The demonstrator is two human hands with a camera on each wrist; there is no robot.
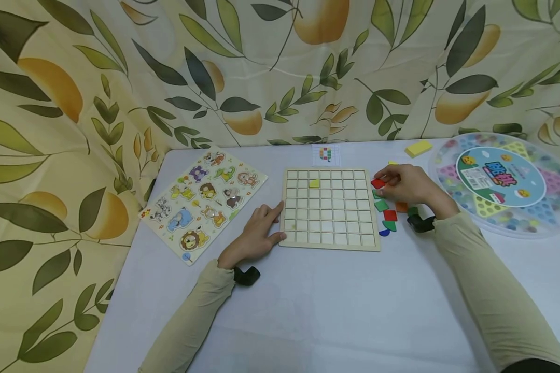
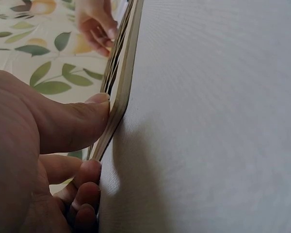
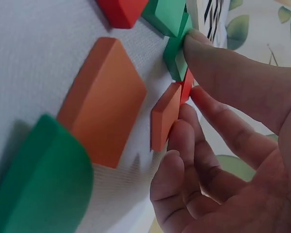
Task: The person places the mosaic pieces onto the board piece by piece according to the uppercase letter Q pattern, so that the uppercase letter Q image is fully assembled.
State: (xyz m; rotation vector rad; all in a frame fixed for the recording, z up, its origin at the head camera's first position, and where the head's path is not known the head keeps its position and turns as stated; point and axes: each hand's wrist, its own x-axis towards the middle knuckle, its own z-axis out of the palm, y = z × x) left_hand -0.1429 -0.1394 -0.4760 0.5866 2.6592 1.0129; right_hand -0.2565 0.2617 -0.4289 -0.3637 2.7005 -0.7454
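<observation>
A wooden grid board (image 1: 329, 210) lies on the table, with one yellow square tile (image 1: 314, 183) in an upper cell. My left hand (image 1: 257, 233) touches the board's left edge, thumb by the near corner and index finger farther up. In the left wrist view the thumb (image 2: 77, 124) presses on the rim. Beside the board's right edge, my right hand (image 1: 408, 184) reaches into loose tiles. Its index fingertip meets a red tile (image 3: 186, 86) and its thumb touches a green tile (image 3: 176, 58). An orange tile (image 3: 166, 116) is close to the other fingers.
A small pattern card (image 1: 325, 154) lies behind the board. An animal puzzle board (image 1: 204, 202) is at the left. At the right sits a round clear box (image 1: 501, 176) with a yellow block (image 1: 418, 148) beside it. A red tile (image 1: 389, 215) and a blue piece (image 1: 384, 233) lie nearer.
</observation>
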